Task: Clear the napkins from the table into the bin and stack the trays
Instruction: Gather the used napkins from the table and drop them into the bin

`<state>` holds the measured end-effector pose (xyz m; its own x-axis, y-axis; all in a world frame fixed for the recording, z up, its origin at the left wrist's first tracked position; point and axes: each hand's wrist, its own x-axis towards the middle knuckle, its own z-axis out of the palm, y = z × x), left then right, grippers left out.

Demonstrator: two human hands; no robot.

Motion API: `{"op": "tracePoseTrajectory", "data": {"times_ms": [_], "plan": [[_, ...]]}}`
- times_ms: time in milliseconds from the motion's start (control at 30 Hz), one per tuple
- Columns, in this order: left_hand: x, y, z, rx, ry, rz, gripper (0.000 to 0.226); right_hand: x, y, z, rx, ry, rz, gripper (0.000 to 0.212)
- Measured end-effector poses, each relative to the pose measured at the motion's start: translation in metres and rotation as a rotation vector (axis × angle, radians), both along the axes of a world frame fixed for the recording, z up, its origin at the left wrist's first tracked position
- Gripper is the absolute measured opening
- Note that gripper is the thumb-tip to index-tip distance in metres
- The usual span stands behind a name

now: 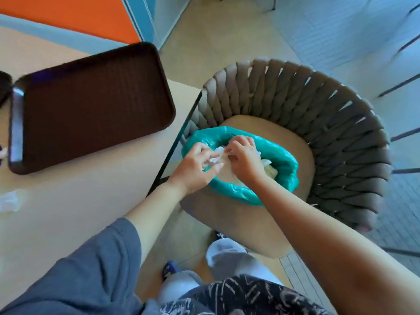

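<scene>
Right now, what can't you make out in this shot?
- Bin contents: head view, both hands, left hand and right hand, cover them.
- Second tray: cut off by the left edge.
- Napkin on the table: blurred and cropped, count unclear.

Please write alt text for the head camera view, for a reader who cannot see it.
Both hands, left hand and right hand, hold crumpled white napkins over a teal-lined bin on a woven chair. A dark brown plastic tray lies on the beige table.
</scene>
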<state>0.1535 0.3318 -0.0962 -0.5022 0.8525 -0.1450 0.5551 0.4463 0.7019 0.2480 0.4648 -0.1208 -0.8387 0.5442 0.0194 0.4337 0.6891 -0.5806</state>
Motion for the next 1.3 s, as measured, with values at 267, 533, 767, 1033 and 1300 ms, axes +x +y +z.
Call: {"op": "tracePoseTrajectory", "data": {"times_ms": [267,533,767,1033,1300], "plan": [[0.019,0.073,-0.042,-0.092,0.013,-0.140,0.014,0.052,0.029,-0.040,0.019,-0.115,-0.256,0.013],[0.014,0.085,-0.099,-0.473,0.067,-0.357,0.027,0.065,0.020,-0.078,-0.179,-0.276,-0.054,0.030],[0.021,0.084,-0.091,-0.675,0.282,-0.514,0.032,0.054,0.018,-0.067,-0.233,-0.723,-0.008,0.035],[0.017,0.045,-0.048,-0.384,0.273,-0.268,0.035,0.032,0.010,-0.031,0.045,-0.409,-0.105,0.035],[-0.006,-0.031,0.009,-0.089,0.412,0.098,0.030,-0.022,-0.027,0.020,0.193,-0.139,0.063,0.027]]}}
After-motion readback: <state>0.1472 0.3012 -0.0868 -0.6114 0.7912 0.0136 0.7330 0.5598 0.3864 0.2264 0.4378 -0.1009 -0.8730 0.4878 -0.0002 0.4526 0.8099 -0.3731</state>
